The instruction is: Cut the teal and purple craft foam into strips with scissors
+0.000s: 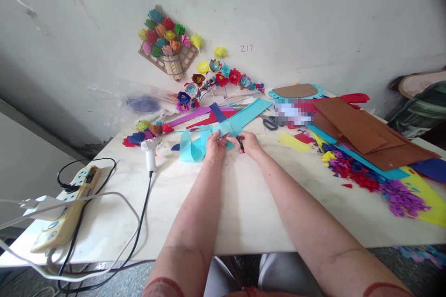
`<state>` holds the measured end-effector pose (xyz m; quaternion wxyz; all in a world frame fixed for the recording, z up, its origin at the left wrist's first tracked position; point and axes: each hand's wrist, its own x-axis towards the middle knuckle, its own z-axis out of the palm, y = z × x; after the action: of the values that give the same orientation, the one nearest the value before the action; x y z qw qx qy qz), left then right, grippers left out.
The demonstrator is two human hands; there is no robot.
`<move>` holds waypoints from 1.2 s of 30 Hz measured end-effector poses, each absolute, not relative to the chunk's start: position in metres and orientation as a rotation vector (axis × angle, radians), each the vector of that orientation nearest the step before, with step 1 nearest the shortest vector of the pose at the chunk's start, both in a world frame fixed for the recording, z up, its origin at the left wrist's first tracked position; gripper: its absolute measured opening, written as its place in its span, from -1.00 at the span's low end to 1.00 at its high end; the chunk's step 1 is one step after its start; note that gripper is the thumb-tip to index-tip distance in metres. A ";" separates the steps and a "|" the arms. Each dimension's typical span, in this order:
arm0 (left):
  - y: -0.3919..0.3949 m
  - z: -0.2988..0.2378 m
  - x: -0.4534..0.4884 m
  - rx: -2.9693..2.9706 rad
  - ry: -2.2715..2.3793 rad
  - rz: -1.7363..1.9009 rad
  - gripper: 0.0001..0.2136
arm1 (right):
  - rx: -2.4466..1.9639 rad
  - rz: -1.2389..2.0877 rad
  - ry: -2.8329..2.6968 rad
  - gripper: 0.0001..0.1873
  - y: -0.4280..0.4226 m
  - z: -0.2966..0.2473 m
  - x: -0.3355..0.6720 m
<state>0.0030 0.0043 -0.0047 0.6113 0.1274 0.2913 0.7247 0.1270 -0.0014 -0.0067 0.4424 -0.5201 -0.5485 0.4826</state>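
My left hand [215, 147] is closed on a turquoise crepe paper strip [193, 146], whose loose end curls on the table to its left. In my right hand [251, 145] I grip a pair of scissors [240, 143] by the dark handles. Their blades point up and left, against the turquoise paper. Just beyond my hands lie a wider turquoise sheet [251, 115] and a dark blue strip [218, 112]. A second pair of scissors [271, 123] rests to the right of them.
A white glue gun [149, 154] stands at left, its black cord running past a power strip [75, 204]. Brown sheets [369, 132] and petal-like paper bits [365, 180] lie at right. Paper flowers [223, 79] stand at the back; a flower basket [173, 67] leans on the wall.
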 end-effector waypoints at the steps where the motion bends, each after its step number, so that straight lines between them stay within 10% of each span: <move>1: 0.004 -0.005 0.003 0.292 0.669 1.675 -0.80 | -1.296 1.187 -1.349 -0.60 -0.001 -0.007 0.127; 36: 0.005 -0.005 0.004 0.251 0.625 1.679 -0.86 | -1.116 1.440 -1.443 -0.50 -0.027 0.019 0.131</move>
<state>0.0038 0.0047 -0.0052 0.6180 0.1092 0.2717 0.7296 0.1313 -0.0271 0.0187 0.3974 -0.4408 -0.5699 0.5684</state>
